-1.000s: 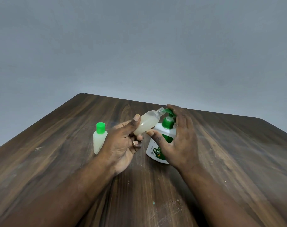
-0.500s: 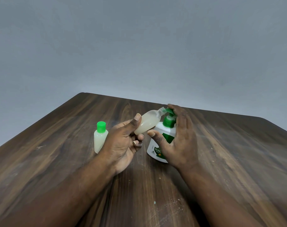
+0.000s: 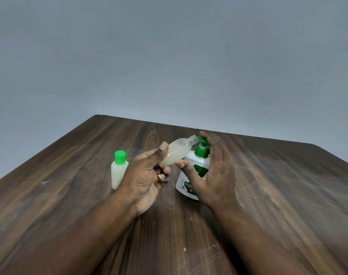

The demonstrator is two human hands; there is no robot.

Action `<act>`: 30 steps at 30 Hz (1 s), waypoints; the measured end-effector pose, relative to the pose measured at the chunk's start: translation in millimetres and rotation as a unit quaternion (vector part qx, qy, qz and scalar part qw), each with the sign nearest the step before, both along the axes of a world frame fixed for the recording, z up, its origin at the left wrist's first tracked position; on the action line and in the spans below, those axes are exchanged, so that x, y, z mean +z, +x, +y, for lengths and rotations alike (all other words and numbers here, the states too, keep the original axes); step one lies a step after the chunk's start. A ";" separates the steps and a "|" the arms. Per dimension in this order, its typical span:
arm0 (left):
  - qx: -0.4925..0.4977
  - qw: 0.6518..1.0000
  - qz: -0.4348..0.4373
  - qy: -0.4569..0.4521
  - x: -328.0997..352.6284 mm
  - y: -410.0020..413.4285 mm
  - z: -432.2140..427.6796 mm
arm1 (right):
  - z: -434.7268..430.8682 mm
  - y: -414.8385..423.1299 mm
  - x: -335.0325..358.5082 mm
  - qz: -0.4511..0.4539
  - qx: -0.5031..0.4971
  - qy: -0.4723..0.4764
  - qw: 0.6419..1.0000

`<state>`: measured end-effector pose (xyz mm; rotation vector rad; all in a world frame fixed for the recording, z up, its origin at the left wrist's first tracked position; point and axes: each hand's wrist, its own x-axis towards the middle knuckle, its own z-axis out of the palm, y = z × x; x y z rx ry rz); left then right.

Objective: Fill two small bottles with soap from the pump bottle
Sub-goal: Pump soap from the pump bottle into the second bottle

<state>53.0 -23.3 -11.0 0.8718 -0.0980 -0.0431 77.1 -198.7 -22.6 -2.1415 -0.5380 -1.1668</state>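
Observation:
My left hand grips a small clear bottle holding pale soap, uncapped and tilted, its open neck held against the green pump spout. The white pump bottle with a green pump head stands on the wooden table. My right hand wraps around it, fingers over the pump top and thumb on the front label. A second small bottle with a green cap stands upright to the left, partly behind my left hand, filled with pale soap.
The dark wooden table runs back to a far edge against a plain grey wall. Small white specks lie on the wood near the front.
The pump head sits a little higher than before. The hands and the tilted small bottle have barely moved.

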 end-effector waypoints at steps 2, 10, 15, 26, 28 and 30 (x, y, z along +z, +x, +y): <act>0.006 1.000 0.003 -0.001 -0.4 0.1 -0.1 | -0.5 0.1 -1.2 0.004 0.002 -0.001 1.000; -0.006 1.000 -0.007 -0.001 -0.1 2.0 0.4 | -1.0 -0.9 6.6 0.007 0.007 0.011 1.000; -0.010 1.000 -0.010 0.000 0.8 2.3 -0.1 | -1.4 -0.5 5.8 0.009 0.006 0.011 1.000; 0.000 1.000 0.006 0.003 -1.4 1.5 0.7 | 0.5 -0.1 -1.5 0.008 0.007 0.010 1.000; 0.001 1.000 0.005 0.006 -1.5 2.2 1.2 | 2.4 -0.4 0.5 0.008 0.010 0.015 1.000; -0.003 1.000 0.000 0.006 -0.9 2.3 0.9 | 2.1 -0.8 3.3 0.010 0.015 0.023 1.000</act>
